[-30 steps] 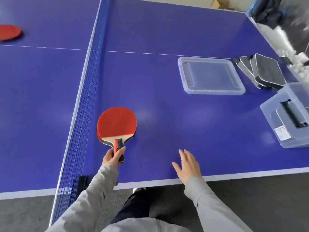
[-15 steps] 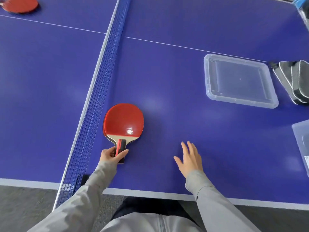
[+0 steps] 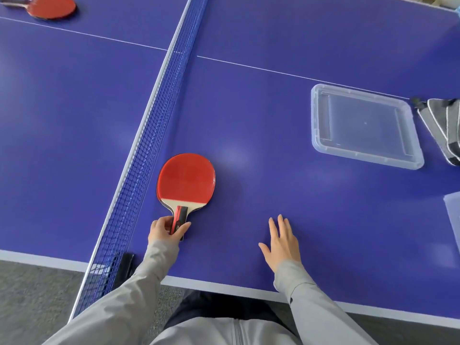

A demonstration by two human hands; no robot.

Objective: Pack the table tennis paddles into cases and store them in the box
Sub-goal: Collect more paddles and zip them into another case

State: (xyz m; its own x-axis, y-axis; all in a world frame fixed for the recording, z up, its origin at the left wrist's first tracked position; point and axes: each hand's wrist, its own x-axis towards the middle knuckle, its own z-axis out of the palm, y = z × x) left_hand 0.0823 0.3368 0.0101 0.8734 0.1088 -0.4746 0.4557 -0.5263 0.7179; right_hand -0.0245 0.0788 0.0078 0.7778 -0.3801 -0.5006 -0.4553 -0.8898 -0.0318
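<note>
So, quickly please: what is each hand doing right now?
Left hand: closed around the handle of the near paddle.
Right hand: open, fingers straight, flat on the table, holding nothing.

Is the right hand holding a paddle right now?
No, the right hand lies flat and open on the table; the left hand grips the paddle.

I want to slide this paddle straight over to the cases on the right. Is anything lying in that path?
Yes. The clear lid lies flat on the table just left of the cases, between them and the paddle held by the left hand. The right hand rests nearer, below that line.
</note>
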